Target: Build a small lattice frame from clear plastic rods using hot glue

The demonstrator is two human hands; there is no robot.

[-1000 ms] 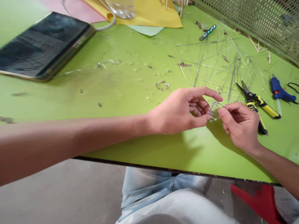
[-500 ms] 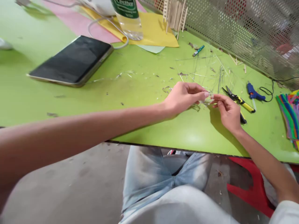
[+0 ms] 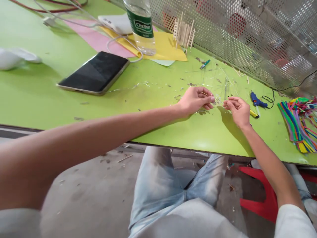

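My left hand [image 3: 196,100] pinches a small tangle of thin, clear wire-like strands [image 3: 217,99] between thumb and fingers, above the green table [image 3: 198,130]. To its right, a short gap away, my right hand [image 3: 237,109] has thumb and fingertips pressed together; whatever they grip is too fine to make out. Beyond both hands, thin wires [image 3: 226,86] and scraps lie scattered. A yellow-handled tool [image 3: 254,114] lies beside my right hand, which hides most of it.
A blue glue gun [image 3: 258,100] and colourful pipe cleaners [image 3: 293,127] lie right. Left are a tablet [image 3: 97,72], a water bottle [image 3: 143,33] and a white cable. A stick structure [image 3: 184,34] stands by the perforated metal screen [image 3: 223,29].
My hands have moved slightly apart, widening the gap between their fingertips. The head view has shifted, and my right hand now covers most of the yellow-handled tool.
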